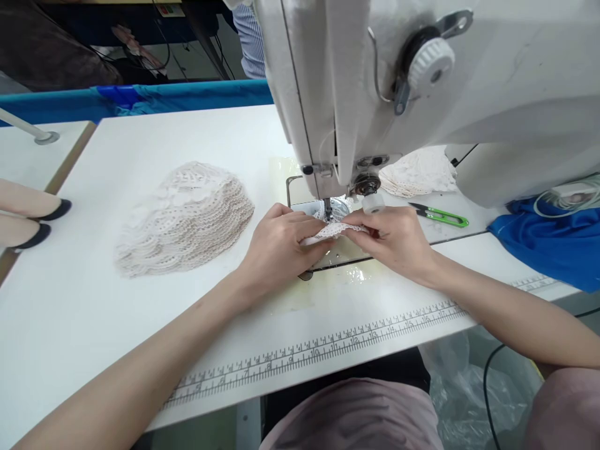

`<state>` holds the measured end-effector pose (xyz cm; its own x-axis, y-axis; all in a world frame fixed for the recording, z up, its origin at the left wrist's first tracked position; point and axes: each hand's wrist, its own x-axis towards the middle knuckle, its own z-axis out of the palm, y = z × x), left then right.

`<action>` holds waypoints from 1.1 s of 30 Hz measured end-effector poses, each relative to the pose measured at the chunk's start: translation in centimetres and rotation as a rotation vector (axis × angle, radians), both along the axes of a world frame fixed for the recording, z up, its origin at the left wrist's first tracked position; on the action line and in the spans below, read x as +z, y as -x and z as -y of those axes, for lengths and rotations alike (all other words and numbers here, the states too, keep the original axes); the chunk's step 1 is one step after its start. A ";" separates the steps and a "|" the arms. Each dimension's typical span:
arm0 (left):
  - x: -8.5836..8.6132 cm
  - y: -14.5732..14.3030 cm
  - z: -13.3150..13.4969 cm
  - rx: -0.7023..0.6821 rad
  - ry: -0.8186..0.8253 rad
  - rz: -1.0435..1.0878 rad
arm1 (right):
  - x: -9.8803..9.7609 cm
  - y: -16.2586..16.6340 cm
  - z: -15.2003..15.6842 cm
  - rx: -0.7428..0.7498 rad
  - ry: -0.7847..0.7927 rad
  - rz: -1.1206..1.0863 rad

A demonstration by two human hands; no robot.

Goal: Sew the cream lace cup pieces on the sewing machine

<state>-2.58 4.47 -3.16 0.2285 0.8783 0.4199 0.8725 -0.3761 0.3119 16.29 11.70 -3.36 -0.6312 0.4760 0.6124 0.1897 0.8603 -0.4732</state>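
White work table, a printed ruler strip along its near edge. White industrial sewing machine stands on the table's right half, its head overhanging the needle area; handwheel-type tension knob on the face.

Blue cloth bunched at the table's right edge, under the machine's arm.

Stack of cream lace pieces lies on the table left of the machine, well apart from the hands. A second, smaller lace stack sits behind the needle area, beneath the machine arm.

Left hand: palm down, fingers curled, pinching the left end of a small lace piece. Right hand: fingers closed on the right end of the same piece. The lace piece is stretched between both hands, just in front of the presser foot, over the metal needle plate.

Green-handled thread snips lie on the table right of the right hand, not touched.

Far left edge: another person's feet in black flat shoes.
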 end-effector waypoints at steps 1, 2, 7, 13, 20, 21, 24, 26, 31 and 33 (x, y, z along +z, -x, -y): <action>-0.1 -0.1 0.0 -0.006 -0.003 0.004 | -0.1 0.0 0.0 0.003 0.007 0.003; -0.2 -0.2 0.0 -0.007 -0.001 0.010 | -0.2 0.0 0.0 0.006 0.014 0.011; -0.4 -0.7 0.2 0.007 0.011 0.081 | -0.5 0.1 0.3 -0.019 0.024 0.071; 0.7 -0.4 0.7 0.005 0.187 0.231 | -0.5 -0.1 0.0 -0.036 0.001 0.100; 0.5 -0.4 2.6 -0.086 -0.086 -0.268 | 1.0 -1.0 0.3 0.114 -0.312 0.327; 0.4 -0.8 3.0 -0.070 -0.160 -0.373 | 1.1 -1.0 0.5 0.130 -0.362 0.347; 0.3 -1.8 4.0 -0.009 -0.234 -0.540 | 1.0 -1.1 0.9 0.166 -0.413 0.389; 0.2 -2.2 4.3 -0.017 -0.190 -0.537 | 0.8 -1.1 1.0 0.177 -0.419 0.401; -0.3 -2.1 4.4 -0.061 -0.138 -0.465 | 0.5 -1.1 1.0 0.166 -0.412 0.393; -0.4 -2.0 4.4 -0.063 -0.131 -0.451 | 0.6 -1.0 1.0 0.160 -0.409 0.392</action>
